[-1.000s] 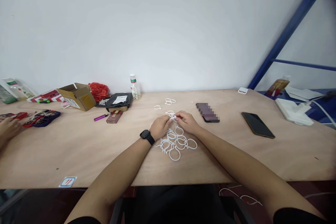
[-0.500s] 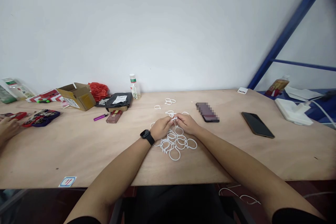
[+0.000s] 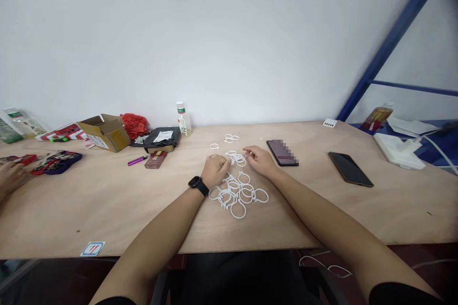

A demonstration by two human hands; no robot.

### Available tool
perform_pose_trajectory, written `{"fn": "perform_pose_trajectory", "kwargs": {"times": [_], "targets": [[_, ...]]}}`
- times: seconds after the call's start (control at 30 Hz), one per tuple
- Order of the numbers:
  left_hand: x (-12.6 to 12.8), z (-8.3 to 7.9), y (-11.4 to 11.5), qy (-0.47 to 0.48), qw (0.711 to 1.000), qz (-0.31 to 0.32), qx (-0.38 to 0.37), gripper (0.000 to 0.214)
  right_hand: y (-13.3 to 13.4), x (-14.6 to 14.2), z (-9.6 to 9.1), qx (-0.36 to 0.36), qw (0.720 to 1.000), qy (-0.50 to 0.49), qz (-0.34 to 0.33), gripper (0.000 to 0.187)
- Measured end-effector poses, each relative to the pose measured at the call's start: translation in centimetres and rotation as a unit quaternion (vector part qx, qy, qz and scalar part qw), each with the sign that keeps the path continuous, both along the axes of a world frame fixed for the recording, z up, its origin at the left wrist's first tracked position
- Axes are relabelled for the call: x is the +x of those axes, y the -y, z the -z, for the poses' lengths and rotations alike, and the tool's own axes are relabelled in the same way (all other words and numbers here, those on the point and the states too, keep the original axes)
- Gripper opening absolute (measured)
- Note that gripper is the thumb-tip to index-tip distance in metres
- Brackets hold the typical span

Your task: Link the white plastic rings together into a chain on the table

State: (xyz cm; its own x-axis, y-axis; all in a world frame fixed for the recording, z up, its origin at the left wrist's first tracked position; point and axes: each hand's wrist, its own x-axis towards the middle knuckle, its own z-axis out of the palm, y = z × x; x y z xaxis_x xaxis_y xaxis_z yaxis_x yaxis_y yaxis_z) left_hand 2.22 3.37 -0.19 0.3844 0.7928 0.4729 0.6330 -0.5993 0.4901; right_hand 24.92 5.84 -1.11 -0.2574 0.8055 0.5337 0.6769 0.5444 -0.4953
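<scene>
A pile of several white plastic rings (image 3: 238,194) lies on the wooden table (image 3: 107,200) in front of me. My left hand (image 3: 213,170), with a black watch on its wrist, rests at the pile's far left edge with its fingers curled in; what they hold is hidden. My right hand (image 3: 261,159) hovers just beyond the pile with its fingers loosely apart, and its tips are beside a small cluster of linked rings (image 3: 236,157) lying on the table between the hands. More rings (image 3: 231,138) and a single ring (image 3: 214,146) lie farther back.
Two dark phones (image 3: 282,152) (image 3: 350,169) lie to the right. At the left are a cardboard box (image 3: 105,131), a purple lighter (image 3: 137,160), a small red box (image 3: 156,158), a black parcel (image 3: 162,137) and a small bottle (image 3: 182,118). Another person's hand (image 3: 10,176) is at the far left. A blue frame (image 3: 390,40) stands at the right.
My hands were pinched together on one small ring above the pile. They have now drifted apart, the right hand moving back and to the right, and the ring cluster lies on the table.
</scene>
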Motion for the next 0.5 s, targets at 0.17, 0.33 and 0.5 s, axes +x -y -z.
{"fn": "perform_pose_trajectory", "kwargs": {"times": [0.17, 0.33, 0.5], "targets": [[0.3, -0.1, 0.5, -0.05, 0.998, -0.001, -0.037, 0.029, -1.5, 1.9, 0.7, -0.062, 0.992, 0.097, 0.048, 0.037], [0.7, -0.3, 1.0, -0.061, 0.997, -0.002, -0.051, 0.021, -2.0, 1.9, 1.6, -0.082, 0.985, 0.144, 0.038, 0.032], [0.5, -0.1, 0.7, -0.001, 1.0, -0.007, -0.018, 0.015, -1.6, 1.1, 1.0, -0.044, 0.998, 0.03, 0.018, 0.03]]}}
